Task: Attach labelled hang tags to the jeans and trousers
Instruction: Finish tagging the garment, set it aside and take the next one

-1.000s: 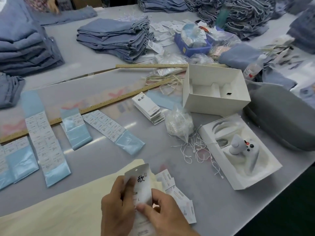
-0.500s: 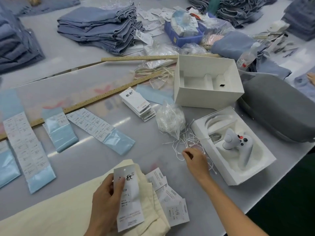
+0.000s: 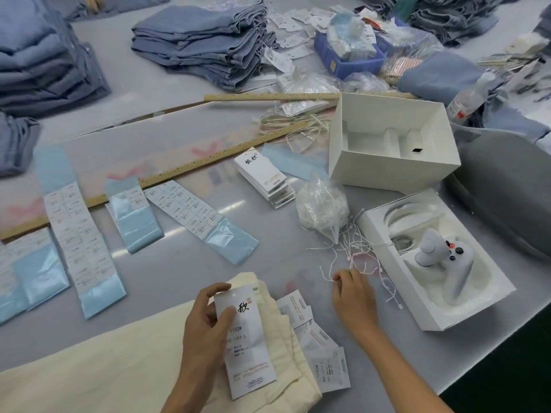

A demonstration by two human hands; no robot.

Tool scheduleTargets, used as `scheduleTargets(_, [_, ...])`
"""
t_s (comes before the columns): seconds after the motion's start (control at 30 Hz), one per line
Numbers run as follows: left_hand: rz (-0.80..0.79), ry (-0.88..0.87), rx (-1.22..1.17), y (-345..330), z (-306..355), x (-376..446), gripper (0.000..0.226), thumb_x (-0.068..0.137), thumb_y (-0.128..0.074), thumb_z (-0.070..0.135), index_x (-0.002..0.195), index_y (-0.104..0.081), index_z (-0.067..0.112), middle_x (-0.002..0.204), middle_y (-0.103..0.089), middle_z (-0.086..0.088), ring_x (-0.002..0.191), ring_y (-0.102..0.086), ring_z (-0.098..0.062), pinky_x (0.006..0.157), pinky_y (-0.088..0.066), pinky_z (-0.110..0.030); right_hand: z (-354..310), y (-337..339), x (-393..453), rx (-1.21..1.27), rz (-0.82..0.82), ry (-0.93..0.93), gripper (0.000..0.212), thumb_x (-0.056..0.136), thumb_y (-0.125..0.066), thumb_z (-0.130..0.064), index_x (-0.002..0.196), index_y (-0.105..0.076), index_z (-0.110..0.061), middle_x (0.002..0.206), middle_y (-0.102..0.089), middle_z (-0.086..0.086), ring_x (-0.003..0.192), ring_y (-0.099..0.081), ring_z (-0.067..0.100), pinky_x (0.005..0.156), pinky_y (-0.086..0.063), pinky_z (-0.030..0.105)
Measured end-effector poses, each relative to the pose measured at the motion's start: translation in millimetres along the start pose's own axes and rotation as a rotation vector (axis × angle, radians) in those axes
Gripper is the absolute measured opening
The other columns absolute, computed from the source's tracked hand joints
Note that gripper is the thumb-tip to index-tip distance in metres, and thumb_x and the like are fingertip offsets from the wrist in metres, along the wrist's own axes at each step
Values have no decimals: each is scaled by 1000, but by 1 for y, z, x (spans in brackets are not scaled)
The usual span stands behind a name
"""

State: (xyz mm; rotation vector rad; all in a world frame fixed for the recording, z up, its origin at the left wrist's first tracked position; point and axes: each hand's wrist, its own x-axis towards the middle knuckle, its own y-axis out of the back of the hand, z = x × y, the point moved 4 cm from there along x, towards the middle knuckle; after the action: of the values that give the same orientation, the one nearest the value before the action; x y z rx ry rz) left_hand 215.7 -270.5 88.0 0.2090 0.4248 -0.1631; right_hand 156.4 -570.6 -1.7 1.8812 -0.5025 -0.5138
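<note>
My left hand grips a white labelled hang tag over the cream trousers at the near edge. Fingers of my right hand are curled down onto the loose white tag strings scattered on the table; whether a string is pinched is hidden. Several more labelled tags lie fanned beside the trousers. A stack of blank hang tags sits mid-table, and a clear bag of strings lies just beyond my right hand.
Strips of size stickers on blue backing lie at the left. Two wooden rulers cross the table. White boxes, one holding a grey controller, stand at right beside a grey case. Folded blue jeans are piled behind.
My right hand left the tag, reached right to the loose strings and now draws back slightly toward me. My left hand keeps holding the tag over the trousers.
</note>
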Motion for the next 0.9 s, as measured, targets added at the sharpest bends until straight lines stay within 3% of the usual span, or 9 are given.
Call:
scheduleTargets(0.1, [18, 16, -20, 2, -4, 0, 35, 98, -64, 12, 99, -66, 47, 88, -78, 4, 74, -73, -14, 54, -52, -21, 2, 6, -15, 55, 96, 46, 22, 87, -69, -5, 109, -69, -10, 103, -65, 5, 99, -60, 31, 81, -52, 45])
scheduleTargets(0.23, [38, 34, -48, 2, -3, -1, 29, 101, -61, 20, 107, -60, 48, 87, -78, 3, 73, -72, -12, 60, -52, -29, -16, 3, -6, 150, 167, 38, 16, 87, -75, -9, 102, -70, -8, 98, -65, 5, 94, -60, 29, 81, -50, 43])
scheduleTargets(0.33, [80, 36, -89, 4, 1, -4, 18, 101, -61, 27, 103, -56, 44, 83, -78, 1, 67, -70, -8, 52, -50, -21, -27, -11, 11, 100, 82, -57, 12, 94, -67, -22, 101, -68, -12, 101, -63, 3, 101, -54, 27, 85, -45, 41])
scheduleTargets(0.4, [105, 53, -134, 7, 2, -6, 7, 102, -57, 31, 99, -54, 36, 82, -77, 0, 67, -71, -9, 51, -50, -23, -32, -20, 18, 38, 42, -69, 9, 97, -60, -21, 97, -66, -13, 101, -62, 4, 104, -52, 28, 85, -43, 40])
scheduleTargets(0.57, [162, 18, -185, 17, 11, -11, 13, 99, -61, 33, 90, -54, 26, 81, -76, -1, 68, -66, -8, 54, -49, -19, -48, -6, 13, 75, 36, -58, 13, 102, -52, -16, 96, -64, -13, 98, -65, 3, 101, -54, 28, 87, -39, 42])
scheduleTargets(0.67, [167, -50, -175, 21, 18, -13, 20, 95, -68, 26, 78, -60, 32, 85, -75, -3, 75, -67, -14, 62, -52, -31, -85, 31, -15, 425, 53, 86, 7, 98, -62, -10, 93, -64, -15, 88, -65, -5, 89, -60, 22, 86, -46, 42])
scheduleTargets(0.77, [168, -140, -152, 20, 25, -18, 19, 94, -70, 19, 81, -64, 31, 84, -73, -1, 80, -68, -18, 67, -55, -41, -133, 77, -60, 635, 34, 283, 19, 92, -70, -9, 92, -64, -28, 88, -65, -15, 88, -63, 10, 79, -49, 19])
scheduleTargets(0.83, [161, -218, -107, 17, 33, -24, 17, 93, -72, 19, 84, -65, 32, 85, -74, 4, 81, -70, -15, 70, -56, -38, -161, 95, -82, 689, 0, 383, 18, 92, -70, -10, 92, -64, -27, 89, -65, -15, 88, -64, 11, 78, -47, 14])
scheduleTargets(0.9, [130, -308, -63, 13, 42, -30, 19, 93, -73, 19, 88, -66, 35, 87, -74, 8, 82, -72, -14, 66, -56, -27, -182, 100, -94, 681, -30, 446, 10, 95, -68, -12, 93, -64, -21, 89, -64, -13, 85, -63, 12, 76, -50, 21])
